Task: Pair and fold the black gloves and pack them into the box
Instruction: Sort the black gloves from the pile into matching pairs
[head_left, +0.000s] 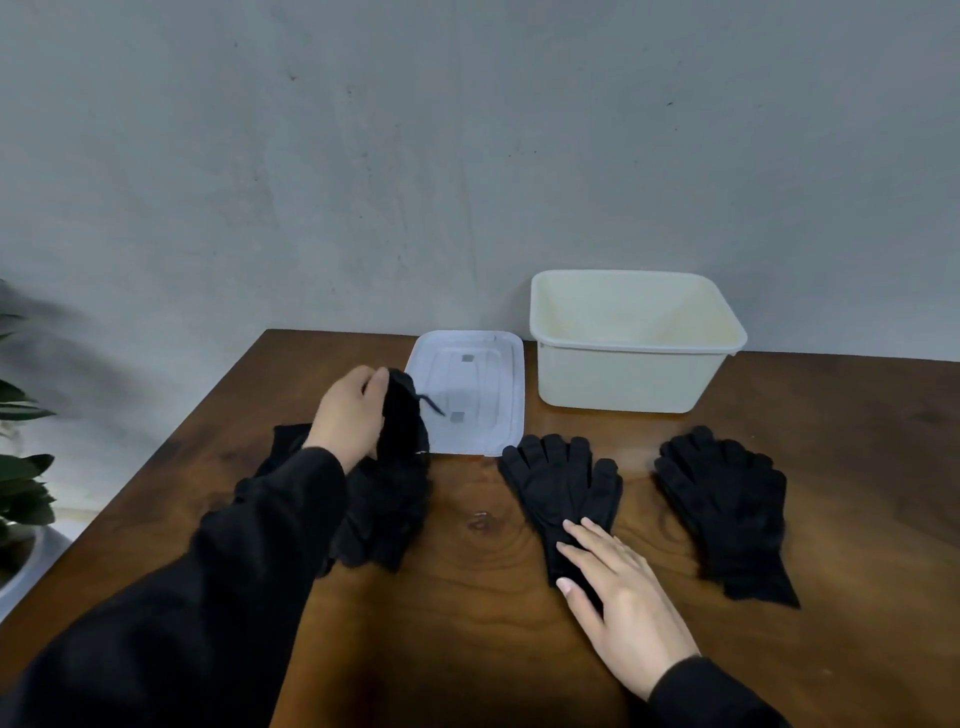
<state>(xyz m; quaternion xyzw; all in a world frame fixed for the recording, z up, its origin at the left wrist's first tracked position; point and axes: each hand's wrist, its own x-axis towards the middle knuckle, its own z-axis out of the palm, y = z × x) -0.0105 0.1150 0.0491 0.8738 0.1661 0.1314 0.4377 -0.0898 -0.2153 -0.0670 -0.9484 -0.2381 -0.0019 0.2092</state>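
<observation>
Left hand is gripping a raised black glove, fingers curled; right hand is pressing flat, fingers straight, on the middle glove, whose fingertips are pointing far.

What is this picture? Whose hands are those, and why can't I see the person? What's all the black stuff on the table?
There is no machine here, just a person. The camera sits on their head and looks down, so you see only their arms and hands, as if through their eyes.

The left hand is lifting one black glove from a heap of gloves. The right hand lies flat, fingers straight, on a glove pair in the middle, pressing it onto the wooden table. Another glove stack lies further right.

At the back stands a cream box, open and with nothing showing inside. Its white lid lies flat beside it. At the left edge you can see some plant leaves.

The person is matching gloves to pack into the box.
</observation>
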